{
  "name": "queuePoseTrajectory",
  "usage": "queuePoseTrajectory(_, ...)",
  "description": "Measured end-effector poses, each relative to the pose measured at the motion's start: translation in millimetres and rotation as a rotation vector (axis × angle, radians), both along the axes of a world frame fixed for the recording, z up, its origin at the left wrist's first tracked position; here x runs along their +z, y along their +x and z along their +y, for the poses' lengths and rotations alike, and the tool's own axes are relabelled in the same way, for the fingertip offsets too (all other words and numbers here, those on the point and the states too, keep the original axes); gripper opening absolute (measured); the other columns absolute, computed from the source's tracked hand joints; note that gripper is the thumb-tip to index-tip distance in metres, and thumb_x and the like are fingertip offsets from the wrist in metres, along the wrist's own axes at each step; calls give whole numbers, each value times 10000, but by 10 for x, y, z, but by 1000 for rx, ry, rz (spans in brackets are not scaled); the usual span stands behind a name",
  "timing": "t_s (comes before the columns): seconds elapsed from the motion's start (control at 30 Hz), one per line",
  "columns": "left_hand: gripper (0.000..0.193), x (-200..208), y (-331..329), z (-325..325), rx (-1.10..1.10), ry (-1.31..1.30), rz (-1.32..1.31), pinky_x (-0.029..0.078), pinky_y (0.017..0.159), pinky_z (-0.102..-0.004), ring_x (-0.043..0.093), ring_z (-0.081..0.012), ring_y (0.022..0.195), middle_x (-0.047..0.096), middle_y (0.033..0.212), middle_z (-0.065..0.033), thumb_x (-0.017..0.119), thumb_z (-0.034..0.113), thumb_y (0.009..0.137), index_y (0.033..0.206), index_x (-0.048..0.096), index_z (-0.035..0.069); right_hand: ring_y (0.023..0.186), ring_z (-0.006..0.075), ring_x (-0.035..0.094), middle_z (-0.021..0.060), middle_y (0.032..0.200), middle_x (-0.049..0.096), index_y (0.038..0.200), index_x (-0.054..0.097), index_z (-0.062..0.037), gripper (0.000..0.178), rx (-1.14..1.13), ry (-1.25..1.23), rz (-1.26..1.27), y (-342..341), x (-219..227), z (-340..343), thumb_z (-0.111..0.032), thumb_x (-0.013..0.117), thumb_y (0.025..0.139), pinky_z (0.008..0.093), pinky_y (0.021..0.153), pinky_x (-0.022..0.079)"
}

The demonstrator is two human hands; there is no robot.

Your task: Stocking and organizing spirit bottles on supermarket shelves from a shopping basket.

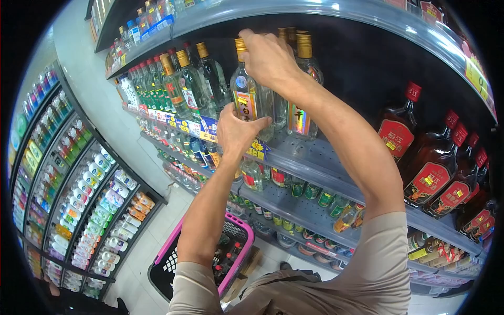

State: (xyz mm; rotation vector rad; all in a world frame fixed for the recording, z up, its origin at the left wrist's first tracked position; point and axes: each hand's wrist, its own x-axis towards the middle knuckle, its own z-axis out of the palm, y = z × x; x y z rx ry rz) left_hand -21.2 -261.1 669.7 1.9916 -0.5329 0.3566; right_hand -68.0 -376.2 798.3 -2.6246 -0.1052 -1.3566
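At 12 o'clock, a bottle (245,97) is at the shelf's (331,159) front edge — right hand (270,58) at its top, left hand (236,128) low on it. On that shelf, neighbouring bottles (186,86) stand at 11, flasks (436,181) at 3. At 7, a basket (169,242) holds bottles; at 9 — a stocked rack (101,140).

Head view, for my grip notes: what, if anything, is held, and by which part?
A clear bottle: left hand on its lower body, right hand on its gold cap.
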Motion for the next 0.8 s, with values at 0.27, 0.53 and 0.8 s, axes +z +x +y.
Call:
queuePoseTrajectory(0.27, 628, 19, -1, 11, -24, 1, 5, 483, 800, -394, 629, -295, 885, 643, 954, -151, 896, 367, 545, 975, 614, 6, 901, 459, 646, 293, 961, 656, 1126, 571, 27, 320, -14, -15, -13, 15, -29, 23, -126, 645, 855, 517, 778, 516)
queuePoseTrajectory(0.53, 601, 61, -52, 37, -46, -9, -24, 490, 791, -398, 634, -306, 871, 646, 954, -172, 891, 353, 565, 957, 610, -5, 843, 470, 653, 295, 827, 659, 1148, 542, 25, 335, -9, -60, -27, 18, -39, 11, -116, 636, 858, 530, 760, 515)
queuePoseTrajectory(0.8, 604, 102, -85, 62, -31, 19, -55, 493, 808, -407, 634, -322, 883, 644, 957, -188, 889, 345, 573, 960, 601, -19, 864, 475, 647, 309, 835, 654, 1170, 527, 45, 364, 26, -48, -11, 20, -34, -1, -111, 633, 859, 541, 774, 507)
